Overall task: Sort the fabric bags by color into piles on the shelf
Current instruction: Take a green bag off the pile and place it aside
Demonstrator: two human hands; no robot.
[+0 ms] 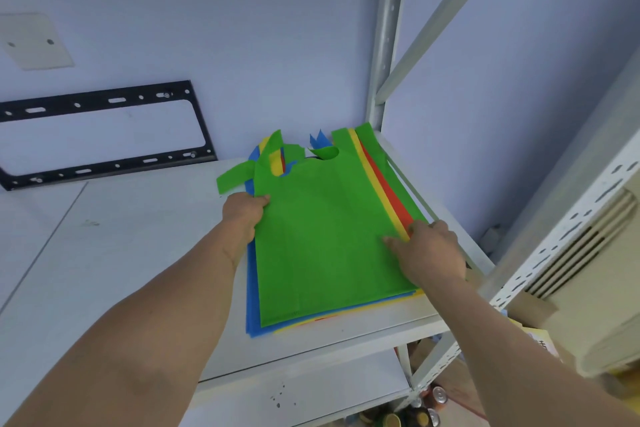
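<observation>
Green fabric, the top bag (322, 232), lies on a mixed stack of blue, yellow and red bags (252, 305) at the right end of the shelf (138, 253). Left hand (244, 215): grip clamped on the bag's left edge. Right hand (429, 250): fingers apart, pressing its right edge. Far side: tangled handles (277, 156). Risk: lifting may drag lower bags along, since handles interlock.

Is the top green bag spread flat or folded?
Spread flat: the green bag lies full length on the stack, handles extended.

lower bags (252, 305) mostly covered, left hand (244, 215) fingertips tucked under
</observation>
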